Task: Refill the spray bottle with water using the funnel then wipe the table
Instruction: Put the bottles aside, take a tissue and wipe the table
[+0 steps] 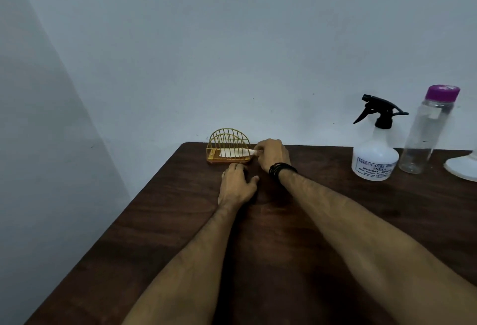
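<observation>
I see a dark wood-grain tabletop (296,234), faintly glossy; a gold wire-metal holder (228,147); and a matt white plastic spray bottle (374,154) beside a clear plastic bottle (426,131).

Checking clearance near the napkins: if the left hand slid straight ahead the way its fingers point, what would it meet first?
Probably the gold wire napkin holder. The left hand lies flat on the table just short of its base, fingers aimed toward it, though the gap is hard to judge.

One printed label is found, on the lower front of the white spray bottle (374,155). Its top line reads "KISSAN AGRI SPRAY…", partly blurred and cut off at the bottle's curve; the second line reads "INDIA". The smaller lines beneath are illegible. No other object in view carries readable text, numbers or signs.
</observation>
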Demonstrator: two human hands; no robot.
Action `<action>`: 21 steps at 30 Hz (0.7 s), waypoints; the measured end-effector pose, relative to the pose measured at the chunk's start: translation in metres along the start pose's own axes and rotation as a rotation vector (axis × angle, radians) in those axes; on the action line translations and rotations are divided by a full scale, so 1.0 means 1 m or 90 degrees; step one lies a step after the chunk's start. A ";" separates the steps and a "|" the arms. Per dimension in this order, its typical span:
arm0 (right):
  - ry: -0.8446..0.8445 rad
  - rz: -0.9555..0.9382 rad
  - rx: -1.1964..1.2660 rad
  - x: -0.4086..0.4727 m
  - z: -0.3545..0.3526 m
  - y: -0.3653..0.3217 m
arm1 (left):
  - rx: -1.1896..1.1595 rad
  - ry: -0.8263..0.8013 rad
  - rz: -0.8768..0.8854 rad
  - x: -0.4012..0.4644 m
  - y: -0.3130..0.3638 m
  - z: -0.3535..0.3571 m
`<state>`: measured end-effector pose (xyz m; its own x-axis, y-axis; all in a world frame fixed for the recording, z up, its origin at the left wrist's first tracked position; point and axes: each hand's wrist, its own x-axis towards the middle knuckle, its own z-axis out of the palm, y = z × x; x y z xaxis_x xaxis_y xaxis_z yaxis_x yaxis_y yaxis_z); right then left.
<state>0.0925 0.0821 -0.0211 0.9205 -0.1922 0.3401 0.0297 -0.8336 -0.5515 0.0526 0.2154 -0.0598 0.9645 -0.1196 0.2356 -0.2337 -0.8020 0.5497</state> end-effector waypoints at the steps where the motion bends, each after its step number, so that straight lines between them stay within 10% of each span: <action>1: 0.014 0.006 0.011 -0.001 -0.007 0.005 | -0.010 0.001 -0.003 0.001 -0.001 0.000; 9: -0.071 0.110 0.363 -0.020 -0.097 0.031 | -0.209 0.067 -0.056 -0.020 0.012 -0.018; 16: -0.186 0.131 0.552 -0.058 -0.128 0.032 | -0.689 -0.028 -0.064 -0.064 0.070 -0.026; 21: -0.205 0.167 0.558 -0.093 -0.135 0.031 | -0.639 -0.067 -0.056 -0.097 0.086 -0.032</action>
<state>-0.0445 0.0041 0.0323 0.9979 -0.0577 -0.0279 -0.0323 -0.0770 -0.9965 -0.0646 0.1764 -0.0097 0.9778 -0.1743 0.1163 -0.1098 0.0468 0.9929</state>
